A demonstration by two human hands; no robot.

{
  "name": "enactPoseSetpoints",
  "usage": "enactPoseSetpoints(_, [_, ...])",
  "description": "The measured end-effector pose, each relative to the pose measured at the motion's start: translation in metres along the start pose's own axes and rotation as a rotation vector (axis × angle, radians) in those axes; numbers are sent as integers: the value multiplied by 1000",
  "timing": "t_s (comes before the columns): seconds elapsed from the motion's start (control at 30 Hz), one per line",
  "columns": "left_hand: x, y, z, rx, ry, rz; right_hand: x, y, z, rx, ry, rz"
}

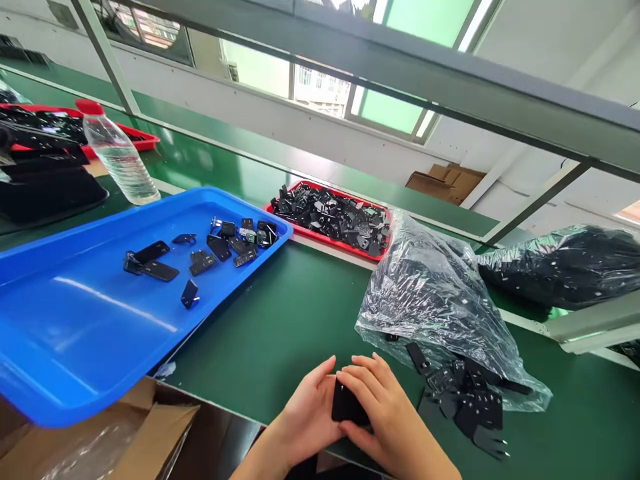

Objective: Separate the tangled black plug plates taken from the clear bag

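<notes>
- L hand (311, 410) + R hand (383, 407) grasping blk part (347, 405) btwn them.
- Part's by near edge of green table (280, 320), L of clear bag (425, 287).
- Step: prob. two-handed handling; next move likely needs steady hold.

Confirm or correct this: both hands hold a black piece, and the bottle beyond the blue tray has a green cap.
Not quite: the head view shows a red cap, not green, on the bottle. The left hand and right hand do hold a black piece.
</notes>
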State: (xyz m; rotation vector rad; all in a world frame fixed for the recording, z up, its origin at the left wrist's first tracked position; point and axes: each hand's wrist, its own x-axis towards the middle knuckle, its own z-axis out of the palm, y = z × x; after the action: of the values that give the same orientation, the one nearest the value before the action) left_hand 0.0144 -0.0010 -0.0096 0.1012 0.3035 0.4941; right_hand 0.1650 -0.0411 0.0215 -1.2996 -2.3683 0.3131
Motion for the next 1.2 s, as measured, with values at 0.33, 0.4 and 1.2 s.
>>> enactPoseSetpoints(0.33, [4,4,-9,-10,-10,27,92,13,-61,-28,-7,-179])
enactPoseSetpoints(0.4, [6,6,-10,22,9,1,132,29,-77,-114,205,-115])
enactPoseSetpoints(1.2, [-2,14,8,-136,69,7,-121,55,-7,-383,353,440])
